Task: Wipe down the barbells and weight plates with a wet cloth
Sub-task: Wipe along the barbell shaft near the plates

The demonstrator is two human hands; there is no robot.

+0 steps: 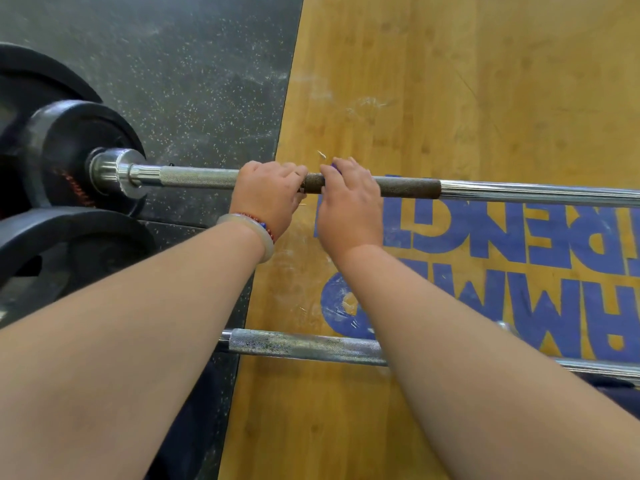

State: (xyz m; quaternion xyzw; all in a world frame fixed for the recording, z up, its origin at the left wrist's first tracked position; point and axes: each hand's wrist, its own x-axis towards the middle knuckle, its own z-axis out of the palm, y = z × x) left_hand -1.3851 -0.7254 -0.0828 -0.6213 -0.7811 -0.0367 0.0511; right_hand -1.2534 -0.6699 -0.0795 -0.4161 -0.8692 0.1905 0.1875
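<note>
Both hands on the far barbell, side by side. Left hand grips the knurled shaft; right hand curls over it, with a sliver of blue cloth under the fingers. Black weight plates at the left end. Second barbell lies nearer, on the wooden platform.

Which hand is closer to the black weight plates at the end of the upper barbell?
Left. The left hand grips the barbell shaft on the side toward the weight plates; the right hand grips it just beyond, farther from them.
</note>
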